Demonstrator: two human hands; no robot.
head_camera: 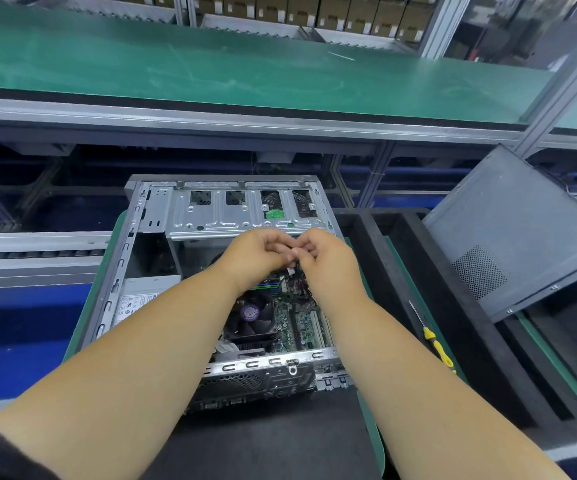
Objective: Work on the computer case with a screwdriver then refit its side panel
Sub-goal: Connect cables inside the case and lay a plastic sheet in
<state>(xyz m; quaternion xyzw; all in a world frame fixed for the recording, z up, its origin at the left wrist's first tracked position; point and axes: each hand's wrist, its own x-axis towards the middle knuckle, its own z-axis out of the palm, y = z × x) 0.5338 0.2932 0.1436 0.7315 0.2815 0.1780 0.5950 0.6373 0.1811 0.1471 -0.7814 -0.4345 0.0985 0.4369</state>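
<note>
Both forearms reach over the open computer case (148, 258), where the left hand (256, 258) and right hand (328, 261) meet with fingers curled, seemingly pinching a small white connector (290, 271). Its side panel (519, 230) leans tilted at right; the screwdriver (432, 336) lies between them.

Green conveyor belt (245, 74); beyond, perhaps boxed shelving (301, 10).

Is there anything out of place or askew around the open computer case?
Nothing looks damaged. The side panel is off, leaning tilted to the right of the computer case. The screwdriver lies unused beside it, while both hands work inside.
</note>
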